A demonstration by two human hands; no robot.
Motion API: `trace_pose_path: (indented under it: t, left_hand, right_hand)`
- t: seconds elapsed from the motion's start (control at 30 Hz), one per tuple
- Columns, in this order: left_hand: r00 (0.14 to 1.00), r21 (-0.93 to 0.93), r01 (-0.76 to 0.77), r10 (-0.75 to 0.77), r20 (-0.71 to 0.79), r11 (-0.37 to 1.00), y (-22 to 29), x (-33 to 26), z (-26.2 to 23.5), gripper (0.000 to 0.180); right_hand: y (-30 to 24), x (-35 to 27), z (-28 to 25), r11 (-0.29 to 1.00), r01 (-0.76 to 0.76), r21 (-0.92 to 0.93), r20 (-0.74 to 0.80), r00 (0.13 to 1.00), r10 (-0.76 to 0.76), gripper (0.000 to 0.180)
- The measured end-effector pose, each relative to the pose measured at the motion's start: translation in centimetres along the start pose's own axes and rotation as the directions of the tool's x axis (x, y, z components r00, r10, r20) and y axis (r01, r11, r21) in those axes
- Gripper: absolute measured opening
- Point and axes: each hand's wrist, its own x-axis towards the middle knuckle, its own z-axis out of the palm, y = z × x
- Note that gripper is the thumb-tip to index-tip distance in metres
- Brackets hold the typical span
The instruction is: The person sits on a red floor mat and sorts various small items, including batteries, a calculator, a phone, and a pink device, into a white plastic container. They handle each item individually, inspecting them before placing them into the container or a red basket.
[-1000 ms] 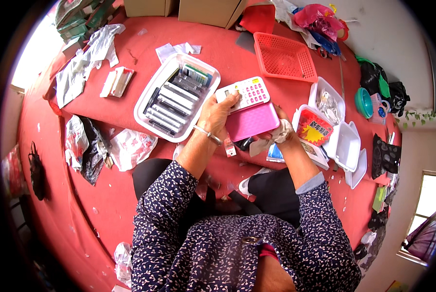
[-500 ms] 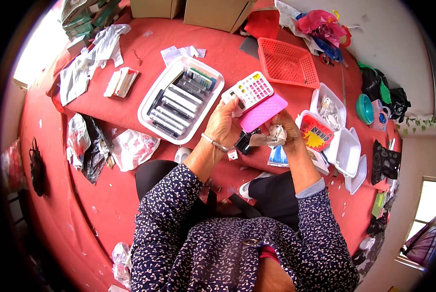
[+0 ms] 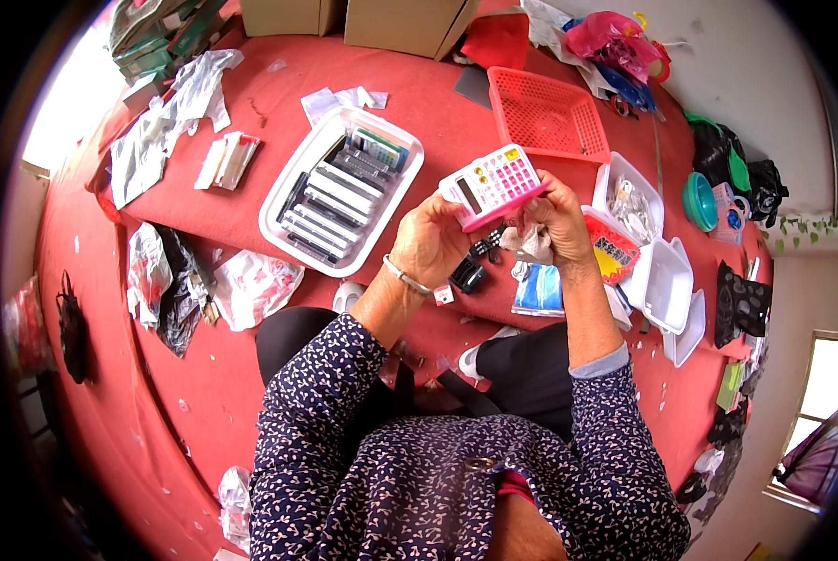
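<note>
A small white calculator (image 3: 499, 184) with pink keys and a pink underside is held up in front of me, tilted, its keys facing up. My left hand (image 3: 428, 241) is closed on its left end, thumb by the display. My right hand (image 3: 566, 222) grips the right end, and a crumpled whitish cloth (image 3: 528, 245) is tucked in the same hand below the calculator. Under my hands lies a black object (image 3: 467, 275) of unclear kind, beside a small white-and-red tag (image 3: 444, 294). A blue-and-white packet (image 3: 538, 292) rests beneath my right wrist.
On the red cloth (image 3: 344, 70), a white tub (image 3: 271, 213) holds a row of dark and white devices. A red basket (image 3: 550, 117) stands beyond my hands. White containers (image 3: 664, 285) are at right, plastic bags (image 3: 258, 288) at left, cardboard boxes (image 3: 400, 26) at the back.
The pink cover that stuck out beside the keypad now lies under the calculator. My right hand has moved up onto the calculator's right end, still with the cloth.
</note>
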Motion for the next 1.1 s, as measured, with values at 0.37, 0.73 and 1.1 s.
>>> trace_pose_path:
  t: [0.37, 0.73, 1.1]
  left_hand:
    - [0.996, 0.338, -0.067, 0.080, -0.024, 0.939, -1.6, 0.0, 0.6, 0.036]
    - [0.969, 0.395, -0.026, 0.120, -0.216, 0.918, -2.5, 0.6, -2.0, 0.025]
    - [0.980, 0.414, 0.197, -0.169, -0.102, 0.889, -2.3, -0.5, -0.7, 0.032]
  right_hand:
    - [-0.5, -0.3, 0.7, 0.968, -0.249, 0.027, -0.333, 0.911, 0.243, 0.020]
    - [-3.7, -1.2, 2.3, 0.737, 0.154, -0.658, -0.387, 0.771, -0.506, 0.020]
    - [-1.9, 0.4, -4.9, -0.223, -0.072, -0.972, 0.095, 0.750, -0.654, 0.019]
